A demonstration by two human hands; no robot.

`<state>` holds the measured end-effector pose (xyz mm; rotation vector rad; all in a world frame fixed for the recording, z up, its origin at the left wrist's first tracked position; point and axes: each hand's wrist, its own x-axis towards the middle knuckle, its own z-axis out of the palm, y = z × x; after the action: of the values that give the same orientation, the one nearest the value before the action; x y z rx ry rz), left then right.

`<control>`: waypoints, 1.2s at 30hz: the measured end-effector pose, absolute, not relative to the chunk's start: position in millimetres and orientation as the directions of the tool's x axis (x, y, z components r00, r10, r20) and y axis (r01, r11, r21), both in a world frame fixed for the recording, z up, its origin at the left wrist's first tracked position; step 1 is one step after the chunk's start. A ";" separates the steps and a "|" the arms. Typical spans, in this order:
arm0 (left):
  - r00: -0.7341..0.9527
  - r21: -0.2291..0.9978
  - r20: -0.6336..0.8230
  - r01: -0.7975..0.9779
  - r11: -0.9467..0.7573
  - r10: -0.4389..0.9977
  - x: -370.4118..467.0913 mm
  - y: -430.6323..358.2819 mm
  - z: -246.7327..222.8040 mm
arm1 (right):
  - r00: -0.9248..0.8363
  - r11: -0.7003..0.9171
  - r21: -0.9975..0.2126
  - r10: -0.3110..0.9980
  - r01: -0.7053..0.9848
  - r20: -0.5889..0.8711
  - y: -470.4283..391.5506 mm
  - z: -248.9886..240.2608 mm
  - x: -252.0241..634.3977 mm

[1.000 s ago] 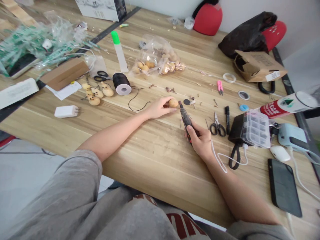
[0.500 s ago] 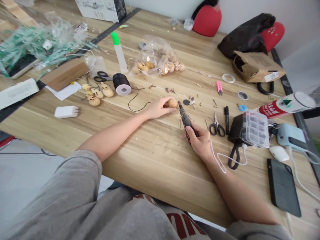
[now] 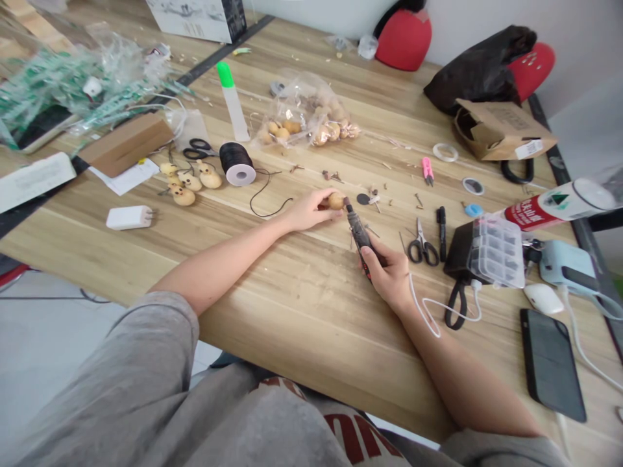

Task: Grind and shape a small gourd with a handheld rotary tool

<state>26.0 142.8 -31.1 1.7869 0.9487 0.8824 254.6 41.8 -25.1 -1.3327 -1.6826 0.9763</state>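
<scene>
Near the middle of the table, my left hand [image 3: 314, 211] is closed around a small tan gourd [image 3: 335, 200], its fingers on the far and near sides. My right hand [image 3: 387, 269] grips a dark rotary tool [image 3: 360, 235] like a pen. The tool's brownish tip [image 3: 346, 202] meets or nearly meets the right side of the gourd. A white cable [image 3: 428, 318] runs by my right wrist to a black box. Just beyond the hands lie a dark disc [image 3: 363, 199] and several small stem pieces [image 3: 332, 176].
Finished-looking gourds with faces [image 3: 183, 194] and a spool of black cord [image 3: 237, 164] lie left. A clear bag of gourds [image 3: 311, 113] is farther back. To the right are scissors [image 3: 422, 250], a black marker [image 3: 440, 233], a compartment case [image 3: 499, 250] and a phone [image 3: 553, 363].
The rotary tool's tip has shifted slightly left, closer against the gourd. My left hand and the gourd have stayed almost still.
</scene>
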 end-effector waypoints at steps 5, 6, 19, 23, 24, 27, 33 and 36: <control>0.456 0.927 0.182 0.216 -0.307 0.871 25.9 143.2 -31.9 | -0.177 0.179 -0.899 0.977 0.400 0.116 41.7 -24.9 253.7; 0.447 0.927 0.181 0.220 -0.303 0.876 25.9 143.4 -32.6 | -0.160 0.163 -0.901 0.981 0.402 0.106 41.8 -24.5 253.5; 0.447 0.930 0.178 0.214 -0.298 0.877 25.5 143.8 -32.8 | -0.147 0.172 -0.893 0.982 0.416 0.121 41.2 -23.1 252.8; 0.436 0.927 0.177 0.226 -0.298 0.882 25.3 144.1 -33.9 | -0.137 0.160 -0.899 0.984 0.408 0.113 41.8 -22.1 252.8; 0.444 0.926 0.177 0.226 -0.301 0.878 25.1 143.8 -33.2 | -0.152 0.175 -0.895 0.981 0.411 0.122 41.7 -22.2 252.8; 0.459 0.921 0.197 0.215 -0.324 0.866 24.8 142.9 -31.1 | -0.208 0.220 -0.882 0.968 0.416 0.143 41.2 -22.2 252.5; 0.437 0.928 0.189 0.212 -0.305 0.879 25.5 144.4 -34.7 | -0.132 0.140 -0.906 0.987 0.399 0.095 41.1 -19.6 252.2; 0.439 0.932 0.187 0.205 -0.300 0.879 25.5 144.5 -34.6 | -0.148 0.150 -0.903 0.984 0.403 0.097 40.9 -18.9 252.6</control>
<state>25.5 144.5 -34.6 1.7666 0.9336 0.9149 252.6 40.9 -18.9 -1.3507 -1.6714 0.9711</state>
